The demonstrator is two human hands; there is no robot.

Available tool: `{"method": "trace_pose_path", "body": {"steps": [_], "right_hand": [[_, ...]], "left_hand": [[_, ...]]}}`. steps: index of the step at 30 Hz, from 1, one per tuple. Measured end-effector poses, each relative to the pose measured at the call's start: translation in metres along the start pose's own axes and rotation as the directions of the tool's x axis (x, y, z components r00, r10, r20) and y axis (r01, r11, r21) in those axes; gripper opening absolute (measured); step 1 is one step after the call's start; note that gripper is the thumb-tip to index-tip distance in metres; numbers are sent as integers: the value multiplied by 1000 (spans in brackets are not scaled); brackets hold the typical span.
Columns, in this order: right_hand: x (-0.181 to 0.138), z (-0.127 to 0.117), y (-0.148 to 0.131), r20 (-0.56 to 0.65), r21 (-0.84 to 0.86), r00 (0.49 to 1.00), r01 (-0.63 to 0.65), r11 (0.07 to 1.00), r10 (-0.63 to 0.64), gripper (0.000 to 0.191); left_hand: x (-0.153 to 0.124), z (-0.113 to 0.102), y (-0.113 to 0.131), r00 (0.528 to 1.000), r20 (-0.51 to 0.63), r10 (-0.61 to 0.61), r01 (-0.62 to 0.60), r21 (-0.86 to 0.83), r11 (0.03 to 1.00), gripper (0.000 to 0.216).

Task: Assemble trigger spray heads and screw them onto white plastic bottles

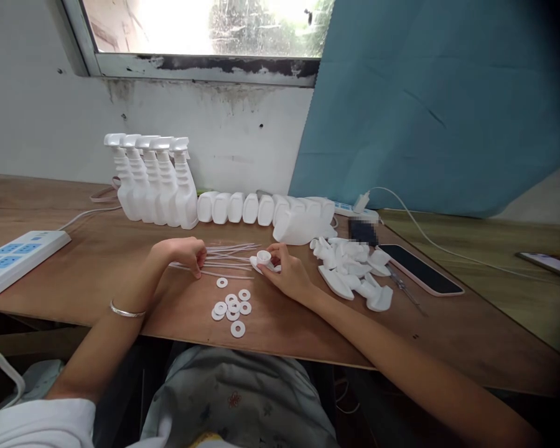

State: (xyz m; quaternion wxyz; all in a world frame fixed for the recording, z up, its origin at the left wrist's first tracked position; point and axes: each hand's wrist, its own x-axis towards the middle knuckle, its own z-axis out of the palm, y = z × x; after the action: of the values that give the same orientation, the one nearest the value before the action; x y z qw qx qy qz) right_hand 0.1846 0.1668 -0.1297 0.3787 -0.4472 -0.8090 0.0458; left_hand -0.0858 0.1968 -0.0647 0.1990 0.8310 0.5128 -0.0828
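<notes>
My right hand grips a white spray trigger head, its round collar facing up, just above the table. To the left, my left hand has its fingers curled down over the left ends of several thin white tubes. Whether a tube is between those fingertips is hidden. The tubes lie loosely across the table between both hands, some crossing. Nearer the front edge rests a scatter of flat white ring washers, some overlapping. Right of my right hand is a pile of more white trigger heads.
Several white spray bottles with heads stand at the back left. Headless bottles lie in a row beside them. A screwdriver and a phone are at right, a power strip at left. The wooden table's front edge is close.
</notes>
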Motion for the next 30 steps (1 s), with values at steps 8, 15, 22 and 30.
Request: {"method": "trace_pose_path", "body": {"steps": [8,15,22,30], "right_hand": [[-1,-1,-3,-41,49,999,-12,999,14,32],[0,-5,-7,-141,138,987,-61,989,81,36],[-1,-5,-11,8,124,1000,20,992,-22,30],[-2,-4,-10,59,90,997,38,995,-43,32]], "left_hand": [[-3,-4,-9,992,-69,104,-108,-61,992,8],[-13,-14,2,816,-566,115,-360,-343,867,15],[15,4,28,642,-766,-13,-609,-521,599,30],[30,20,23,819,-564,103,-494,-604,625,24]]}}
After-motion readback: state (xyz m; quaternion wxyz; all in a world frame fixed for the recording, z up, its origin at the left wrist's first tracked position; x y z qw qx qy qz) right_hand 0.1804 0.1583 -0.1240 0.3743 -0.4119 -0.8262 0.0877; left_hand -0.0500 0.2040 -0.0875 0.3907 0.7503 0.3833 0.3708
